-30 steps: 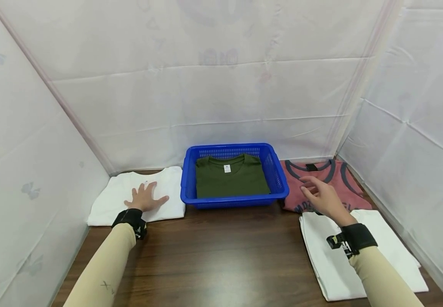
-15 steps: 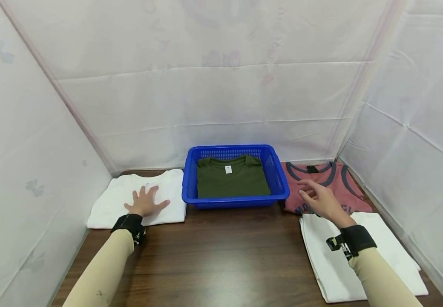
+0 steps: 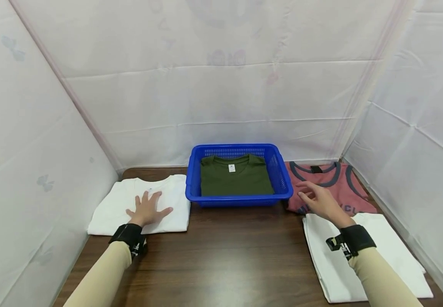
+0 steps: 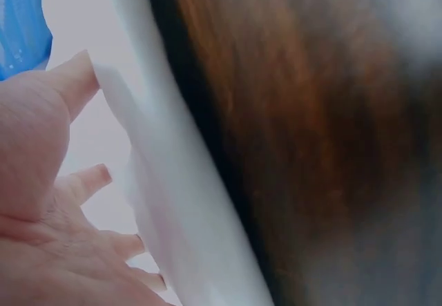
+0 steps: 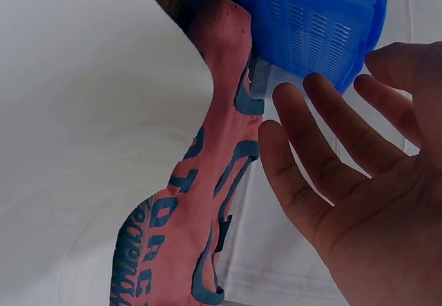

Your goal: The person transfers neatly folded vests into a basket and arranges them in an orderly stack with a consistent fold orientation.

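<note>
A folded white T-shirt (image 3: 108,215) lies flat at the left of the table. My left hand (image 3: 145,212) rests palm down on it, fingers spread. On the right, my right hand (image 3: 322,206) hangs in the air with loosely bent fingers and nothing in it. Beneath and behind it lies a folded red T-shirt (image 3: 346,189) with blue-grey trim and lettering. Nearer to me, under the right wrist, is a folded white cloth (image 3: 338,266) that overlaps the red shirt's front edge. In the right wrist view the right hand (image 5: 359,182) appears apart from the fabric.
A blue plastic basket (image 3: 240,200) stands at the back centre, between the white and red shirts. Inside lies a folded dark green T-shirt (image 3: 237,183). White sheet walls (image 3: 206,98) enclose the brown wooden table (image 3: 225,251) at the back and both sides.
The white T-shirt has slid toward me under my left hand, baring a strip of table behind it. My right hand has barely moved. The view has shifted slightly.
</note>
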A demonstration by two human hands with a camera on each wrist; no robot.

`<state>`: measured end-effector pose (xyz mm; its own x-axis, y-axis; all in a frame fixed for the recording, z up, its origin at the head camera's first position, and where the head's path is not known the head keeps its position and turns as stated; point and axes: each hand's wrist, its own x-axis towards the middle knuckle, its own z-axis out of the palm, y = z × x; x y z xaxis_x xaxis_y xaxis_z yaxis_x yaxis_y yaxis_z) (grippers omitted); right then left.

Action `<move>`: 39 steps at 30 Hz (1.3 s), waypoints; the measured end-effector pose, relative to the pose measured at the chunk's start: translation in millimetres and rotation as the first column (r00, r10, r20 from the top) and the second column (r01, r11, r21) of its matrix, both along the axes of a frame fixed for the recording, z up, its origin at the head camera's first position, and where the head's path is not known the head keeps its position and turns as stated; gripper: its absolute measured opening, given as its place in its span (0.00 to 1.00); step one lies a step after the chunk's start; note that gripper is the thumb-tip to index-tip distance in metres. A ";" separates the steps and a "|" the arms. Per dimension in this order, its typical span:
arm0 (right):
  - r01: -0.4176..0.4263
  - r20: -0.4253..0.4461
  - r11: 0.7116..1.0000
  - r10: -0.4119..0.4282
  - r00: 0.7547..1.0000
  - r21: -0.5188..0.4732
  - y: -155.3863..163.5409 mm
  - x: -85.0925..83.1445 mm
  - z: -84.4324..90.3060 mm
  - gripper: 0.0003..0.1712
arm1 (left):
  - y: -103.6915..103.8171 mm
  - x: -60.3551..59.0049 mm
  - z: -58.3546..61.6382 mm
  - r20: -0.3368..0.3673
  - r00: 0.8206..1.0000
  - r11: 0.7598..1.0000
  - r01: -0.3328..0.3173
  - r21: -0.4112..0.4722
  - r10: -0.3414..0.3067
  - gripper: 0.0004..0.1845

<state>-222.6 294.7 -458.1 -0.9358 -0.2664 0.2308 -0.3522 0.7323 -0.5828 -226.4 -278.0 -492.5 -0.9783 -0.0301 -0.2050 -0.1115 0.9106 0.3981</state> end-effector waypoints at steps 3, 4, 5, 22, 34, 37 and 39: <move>-0.005 0.003 1.000 0.005 1.000 0.002 -1.7 0.3 0.5 0.18 | 0.6 10.1 -2.7 -0.013 1.000 1.000 0.006 -0.005 -0.006 0.48; -0.008 0.004 1.000 0.008 1.000 0.002 -1.9 0.1 0.7 0.18 | 1.0 13.7 -3.6 -0.018 1.000 1.000 0.007 -0.006 -0.008 0.48; -0.008 0.007 1.000 0.008 1.000 0.003 -1.9 0.1 0.9 0.18 | 1.5 17.2 -4.3 -0.020 1.000 1.000 0.010 -0.006 -0.010 0.47; 0.003 0.043 1.000 -0.003 0.999 -0.003 -6.1 0.6 -2.8 0.18 | 12.1 71.4 -6.7 -0.034 0.999 1.000 0.023 0.008 -0.022 0.46; -0.017 0.067 1.000 0.018 0.998 -0.022 -9.0 1.8 -2.6 0.18 | 27.6 108.9 -3.8 -0.044 0.999 1.000 0.017 0.017 -0.016 0.46; -0.020 0.060 1.000 0.021 0.998 -0.024 -9.1 2.2 -3.4 0.18 | 32.8 118.1 -2.9 -0.044 0.999 1.000 0.013 0.013 -0.012 0.46; -0.022 0.057 0.999 0.023 0.998 -0.026 -9.2 2.5 -4.0 0.18 | 34.6 122.7 -2.6 -0.037 0.999 1.000 0.015 0.008 -0.015 0.47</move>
<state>-220.2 285.5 -462.1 -0.9415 -0.2823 0.1840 -0.3340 0.7093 -0.6207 -103.7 -243.5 -495.1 -0.9856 -0.0142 -0.1687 -0.0831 0.9088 0.4088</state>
